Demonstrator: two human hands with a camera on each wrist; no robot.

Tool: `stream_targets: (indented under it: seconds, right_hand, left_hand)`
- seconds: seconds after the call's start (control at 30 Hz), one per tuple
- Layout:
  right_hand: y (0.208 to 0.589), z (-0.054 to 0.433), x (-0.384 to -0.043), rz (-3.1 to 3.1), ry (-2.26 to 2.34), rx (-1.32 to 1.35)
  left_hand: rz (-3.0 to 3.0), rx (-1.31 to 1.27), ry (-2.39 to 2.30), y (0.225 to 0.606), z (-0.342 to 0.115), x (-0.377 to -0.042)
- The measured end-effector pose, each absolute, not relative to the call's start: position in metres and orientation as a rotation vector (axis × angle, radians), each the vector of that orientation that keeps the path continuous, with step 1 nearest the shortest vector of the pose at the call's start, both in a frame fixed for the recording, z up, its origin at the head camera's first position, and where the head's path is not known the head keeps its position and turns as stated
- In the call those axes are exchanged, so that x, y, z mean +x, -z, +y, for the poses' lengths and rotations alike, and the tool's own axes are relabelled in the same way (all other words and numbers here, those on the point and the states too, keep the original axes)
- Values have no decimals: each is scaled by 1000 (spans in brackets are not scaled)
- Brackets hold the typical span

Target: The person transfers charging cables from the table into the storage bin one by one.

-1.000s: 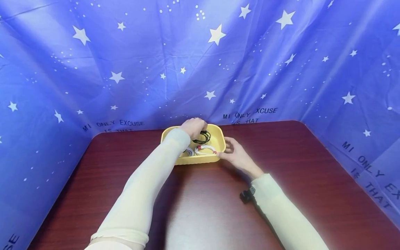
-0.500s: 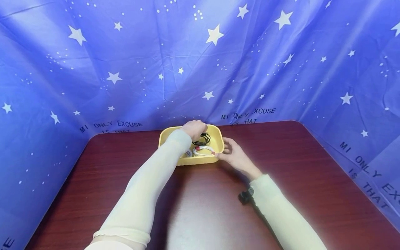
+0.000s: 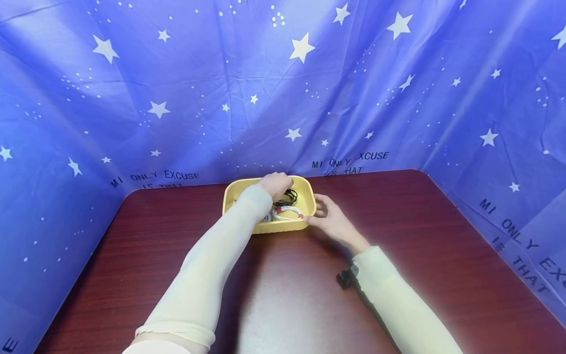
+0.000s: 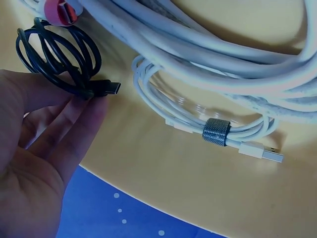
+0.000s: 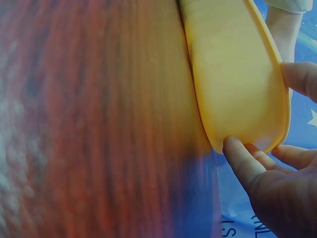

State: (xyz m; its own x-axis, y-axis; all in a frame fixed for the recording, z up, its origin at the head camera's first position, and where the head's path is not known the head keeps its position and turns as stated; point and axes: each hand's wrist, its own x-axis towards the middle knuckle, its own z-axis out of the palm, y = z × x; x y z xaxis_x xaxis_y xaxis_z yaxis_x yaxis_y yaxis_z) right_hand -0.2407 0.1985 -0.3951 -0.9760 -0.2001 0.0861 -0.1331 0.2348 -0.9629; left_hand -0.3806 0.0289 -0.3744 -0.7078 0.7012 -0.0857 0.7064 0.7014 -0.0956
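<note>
A coiled black USB cable (image 4: 86, 44) is pinched between the thumb and fingers of my left hand (image 3: 276, 185), its plug pointing away from the fingertips. The hand reaches down into a shallow yellow box (image 3: 283, 227) at the back of the table. Beside the black coil in the box lies a white cable with red ends (image 3: 287, 216). The left wrist view also shows a thick white coiled cable (image 4: 208, 74) and a thinner white USB cable (image 4: 173, 111) bound with a dark strap. My right hand (image 3: 333, 221) grips the box's right end, thumb at the near rim.
The dark red wooden table (image 3: 283, 295) reaches back to a blue star-printed curtain (image 3: 212, 88), which also hangs along both sides. A small black device (image 3: 347, 278) is strapped at the right sleeve's cuff.
My left hand has shifted slightly toward the near side within the box. The right hand keeps its place at the box's end. The head view has turned a little to the right.
</note>
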Motion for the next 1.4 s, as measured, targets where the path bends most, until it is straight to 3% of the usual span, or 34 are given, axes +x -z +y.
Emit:
stream_targets:
  seconds: [0.7, 1.0, 1.4]
  right_hand:
    - [415, 199, -254, 2426, 1892, -343]
    - [394, 197, -239, 2416, 1883, -320]
    - [411, 203, -252, 2434, 1864, -309]
  left_hand:
    - [2859, 1189, 242, 380, 26, -382]
    - [2814, 1204, 188, 367, 27, -376]
    - [2756, 1137, 119, 349, 16, -362]
